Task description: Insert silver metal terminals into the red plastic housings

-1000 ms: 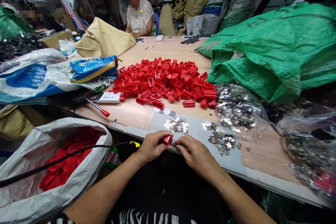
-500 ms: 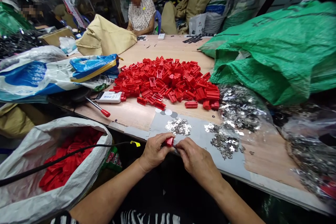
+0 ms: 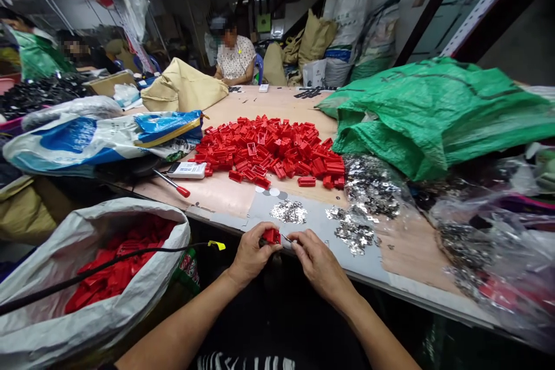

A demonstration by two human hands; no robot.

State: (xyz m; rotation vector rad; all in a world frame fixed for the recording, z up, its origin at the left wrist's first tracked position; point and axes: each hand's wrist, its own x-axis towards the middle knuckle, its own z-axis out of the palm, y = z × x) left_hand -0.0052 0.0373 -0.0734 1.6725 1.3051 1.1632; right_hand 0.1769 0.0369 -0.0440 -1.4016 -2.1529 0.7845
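Observation:
My left hand [image 3: 252, 251] pinches a small red plastic housing [image 3: 272, 236] between thumb and fingers, just off the table's front edge. My right hand [image 3: 317, 255] is closed on a thin metal piece [image 3: 286, 238], whose tip points at the red housing with a small gap between them; its exact kind is too small to tell. Beyond the hands, a little pile of flat silvery metal pieces [image 3: 288, 212] lies on a grey sheet [image 3: 316, 217]. A second pile of metal pieces [image 3: 354, 235] is to its right. Farther back is a large heap of red housings [image 3: 269, 147].
At left, a white sack [image 3: 165, 211] holds more red housings, crossed by a black cable [image 3: 130, 252]. A red-tipped rod [image 3: 182, 191] and a white box [image 3: 187, 170] lie behind. A green sack [image 3: 403, 115] covers the right. Another person [image 3: 236, 58] sits across the table.
The right hand's metal piece has drawn slightly away from the red housing, which is now turned with its hollow side more visible. The camera view has tilted up.

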